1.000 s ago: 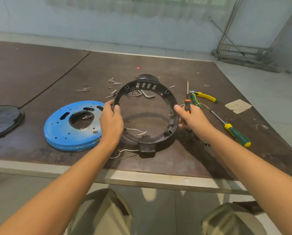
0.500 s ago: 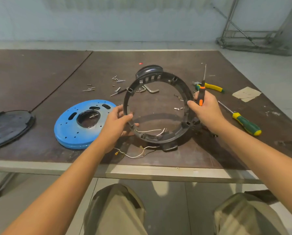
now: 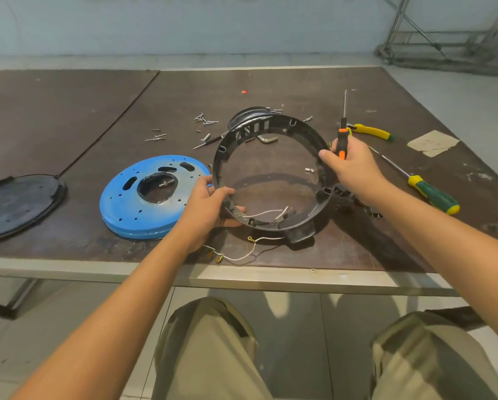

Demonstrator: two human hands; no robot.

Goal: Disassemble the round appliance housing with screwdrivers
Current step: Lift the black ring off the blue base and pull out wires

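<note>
Head view: the black ring housing stands tilted on the bench, near its front edge. The left hand has its fingers clamped round the lower-left rim. The right hand, at the right rim, has its fingers wrapped round an orange-black screwdriver. A blue disc lies just left.

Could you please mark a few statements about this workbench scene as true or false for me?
1. The left hand grips the black ring housing at its left rim. True.
2. The right hand holds the green-handled screwdriver. False: it holds the black-and-orange screwdriver; the green-handled screwdriver lies on the table.
3. The blue disc lies left of the housing. True.
4. The yellow-handled pliers lie inside the ring. False: they lie outside it, beyond the right hand.
</note>
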